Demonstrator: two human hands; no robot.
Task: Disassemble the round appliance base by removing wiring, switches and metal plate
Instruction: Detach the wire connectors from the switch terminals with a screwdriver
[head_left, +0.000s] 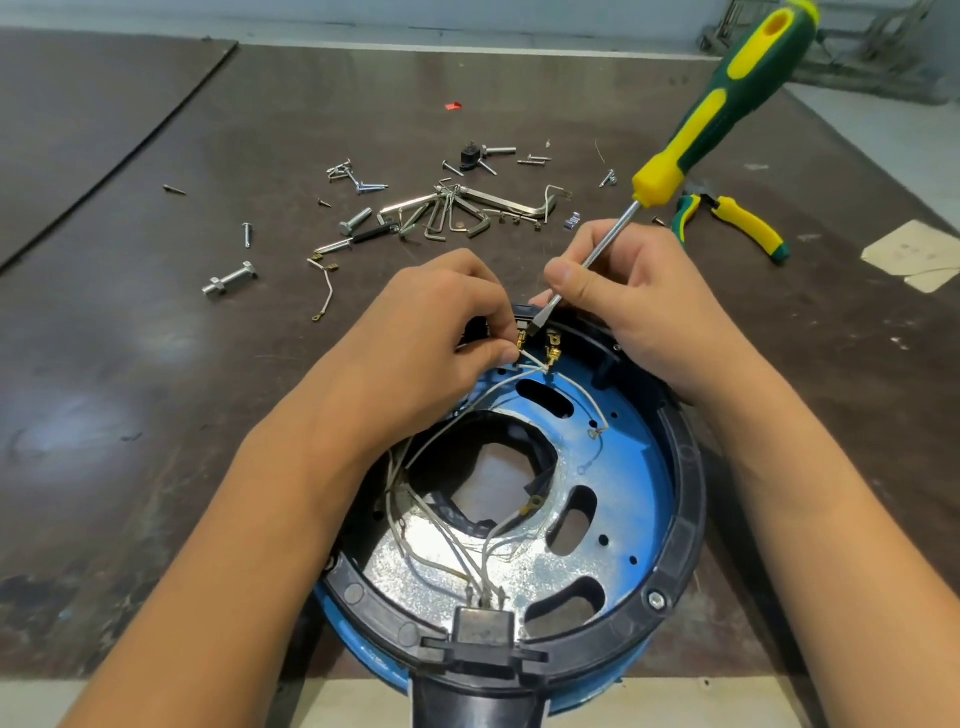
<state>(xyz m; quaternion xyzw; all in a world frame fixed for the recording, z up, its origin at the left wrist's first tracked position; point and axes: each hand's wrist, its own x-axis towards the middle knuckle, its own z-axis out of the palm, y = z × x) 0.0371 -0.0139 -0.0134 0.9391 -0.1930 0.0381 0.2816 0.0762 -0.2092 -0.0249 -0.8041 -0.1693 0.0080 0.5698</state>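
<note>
Nearest of all, a black switch block (483, 636) sits clipped into the near edge of the round appliance base (685, 499), which rests on the dark table (156, 364) with its open side up. Pale wiring (441, 545) fans out from that block across the inside of the base and over the blue-and-silver metal plate (628, 467), which is slotted and has a large ragged hole at its middle. One hex-head screw (657, 600) shows in the black rim on the base's right.

At the far edge of the base a second switch (550, 348) shows brass terminals. The left hand (415, 332) reaches in from the base's left, fingers curled, thumb and forefinger pinching a white wire (530, 358) right at those terminals. The right hand (639, 301) sits over the far right rim, thumb and fingers closed round the steel shaft of a green and yellow screwdriver (675, 156); its flat tip touches the switch, its handle slanting up and away.

Beyond the base lie loose hex keys (457, 208), bolts (231, 280) and small screws; beyond it to the right, green and yellow pliers (737, 218)
</note>
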